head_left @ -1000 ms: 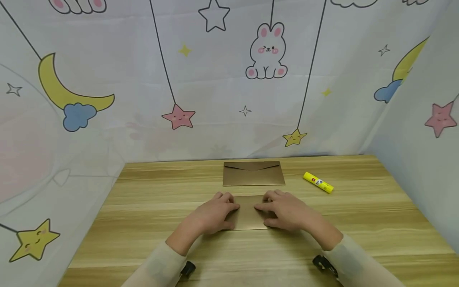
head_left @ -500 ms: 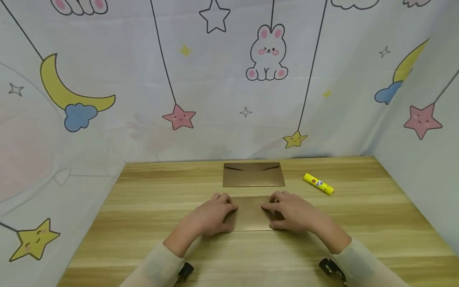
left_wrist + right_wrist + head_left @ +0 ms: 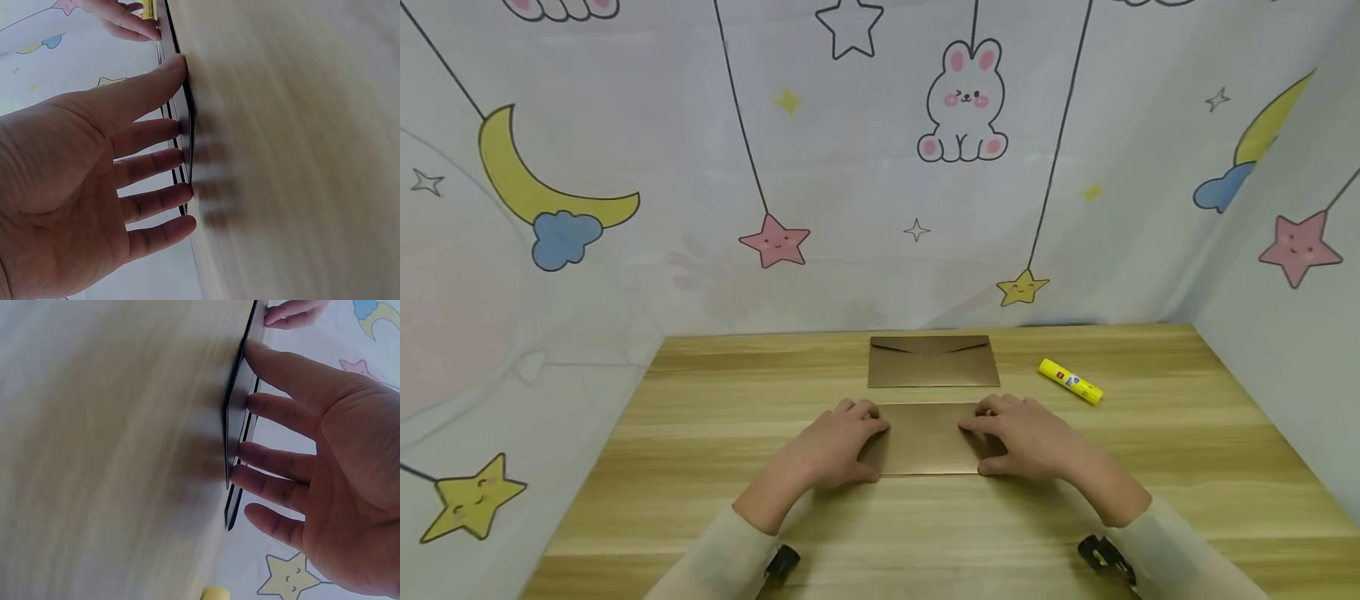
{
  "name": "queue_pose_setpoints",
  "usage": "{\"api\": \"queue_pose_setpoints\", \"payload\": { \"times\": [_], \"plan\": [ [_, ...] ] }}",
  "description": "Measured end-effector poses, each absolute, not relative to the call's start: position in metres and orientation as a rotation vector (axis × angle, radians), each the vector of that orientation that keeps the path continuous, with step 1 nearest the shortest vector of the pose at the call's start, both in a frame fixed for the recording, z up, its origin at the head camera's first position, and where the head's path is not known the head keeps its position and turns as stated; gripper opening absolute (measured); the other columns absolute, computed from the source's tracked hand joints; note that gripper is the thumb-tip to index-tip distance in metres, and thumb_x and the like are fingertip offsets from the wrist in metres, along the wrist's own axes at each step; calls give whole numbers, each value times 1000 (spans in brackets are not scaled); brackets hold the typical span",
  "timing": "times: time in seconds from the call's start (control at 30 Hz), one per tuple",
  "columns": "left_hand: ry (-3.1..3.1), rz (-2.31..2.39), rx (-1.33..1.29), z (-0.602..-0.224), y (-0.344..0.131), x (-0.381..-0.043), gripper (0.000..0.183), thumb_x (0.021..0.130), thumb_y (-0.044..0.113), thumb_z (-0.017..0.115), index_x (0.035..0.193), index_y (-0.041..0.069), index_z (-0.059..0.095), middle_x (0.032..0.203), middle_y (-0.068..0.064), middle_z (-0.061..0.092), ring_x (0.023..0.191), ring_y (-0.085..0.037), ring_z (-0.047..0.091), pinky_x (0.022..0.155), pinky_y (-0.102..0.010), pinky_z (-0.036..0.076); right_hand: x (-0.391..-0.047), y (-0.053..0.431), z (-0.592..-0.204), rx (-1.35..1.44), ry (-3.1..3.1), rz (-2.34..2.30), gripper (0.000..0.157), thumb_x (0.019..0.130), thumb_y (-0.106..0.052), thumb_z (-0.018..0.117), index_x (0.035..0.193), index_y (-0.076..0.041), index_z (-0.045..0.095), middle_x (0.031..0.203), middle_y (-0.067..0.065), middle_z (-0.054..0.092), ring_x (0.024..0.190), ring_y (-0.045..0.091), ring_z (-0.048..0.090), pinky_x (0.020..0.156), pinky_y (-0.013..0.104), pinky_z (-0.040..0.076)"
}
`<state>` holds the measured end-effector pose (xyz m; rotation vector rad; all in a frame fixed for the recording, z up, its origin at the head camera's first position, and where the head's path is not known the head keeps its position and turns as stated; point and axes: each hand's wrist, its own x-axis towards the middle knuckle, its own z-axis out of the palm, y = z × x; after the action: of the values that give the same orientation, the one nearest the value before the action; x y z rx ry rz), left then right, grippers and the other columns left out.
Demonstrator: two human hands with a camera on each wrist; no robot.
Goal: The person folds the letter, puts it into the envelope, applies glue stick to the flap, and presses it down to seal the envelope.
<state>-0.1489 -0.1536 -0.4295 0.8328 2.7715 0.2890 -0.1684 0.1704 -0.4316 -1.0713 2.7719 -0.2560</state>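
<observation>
A bronze-brown envelope (image 3: 925, 440), its plain face up, lies flat on the wooden table. My left hand (image 3: 838, 442) rests fingertips and thumb on its left end, fingers spread and only slightly bent. At the right end my right hand (image 3: 1026, 437) touches it the same way. In the left wrist view, the thumb and fingertips of the left hand (image 3: 106, 162) meet the thin envelope (image 3: 182, 106) along its surface. The right wrist view has the right hand (image 3: 325, 437) with fingers extended at the envelope (image 3: 236, 412). Neither hand curls round anything.
Behind lies a second bronze envelope (image 3: 934, 367) with its flap side up. A yellow glue stick (image 3: 1071, 382) lies to the right of it. White cloth walls with cartoon prints (image 3: 850, 167) stand close along the back and sides of the table (image 3: 700, 450).
Both hands have slid outward along the envelope, the right one farther, so more of its middle shows. The second envelope and the glue stick stay put.
</observation>
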Motion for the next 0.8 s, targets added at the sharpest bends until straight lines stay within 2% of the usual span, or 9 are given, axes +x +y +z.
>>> {"api": "queue_pose_setpoints", "payload": {
  "times": [0.43,0.8],
  "plan": [
    [2770,310,824,-429,-156,-158,66,93,34,85,148,7,61,149,-9,52,135,-31,49,108,-56,48,-177,170,-428,-1046,2781,-208,63,93,-41,84,149,-19,64,143,11,59,128,33,56,97,56,47],
    [2793,398,823,-427,-158,-161,69,91,34,88,147,5,61,147,-13,53,134,-35,50,109,-54,47,-178,171,-427,-1036,2808,-237,62,92,-41,85,147,-21,65,140,7,60,126,30,57,100,58,48]
  ]
}}
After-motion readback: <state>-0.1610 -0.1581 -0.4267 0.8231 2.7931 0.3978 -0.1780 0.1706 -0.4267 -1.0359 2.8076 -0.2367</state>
